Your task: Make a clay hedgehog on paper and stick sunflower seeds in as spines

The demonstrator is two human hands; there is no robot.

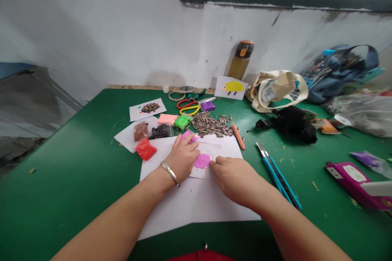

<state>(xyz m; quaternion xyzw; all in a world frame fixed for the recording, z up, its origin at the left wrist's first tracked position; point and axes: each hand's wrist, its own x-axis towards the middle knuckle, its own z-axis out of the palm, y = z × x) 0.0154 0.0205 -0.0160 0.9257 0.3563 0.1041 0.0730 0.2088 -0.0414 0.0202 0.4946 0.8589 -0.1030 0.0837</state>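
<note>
A flat patch of pink modelling clay (202,161) lies on a small white card, over a drawn outline with thin legs. My left hand (183,159), a bracelet at its wrist, rests with fingers stretched out on the card, left of the clay. My right hand (232,175) has its fingers curled, with the index fingertip touching the clay's right edge; whether anything is pinched there is hidden. Under the card are large white sheets of paper (199,204). Beyond my left fingers sits a pink clay packet (189,136).
Sunflower seeds (211,124), scissors (190,106) and a green clay packet (182,122) sit beyond the paper. A red packet (146,149) is left. At right are an orange stick (238,136), a utility knife (278,177) and a black pouch (295,124). A bottle (240,61) stands by the wall.
</note>
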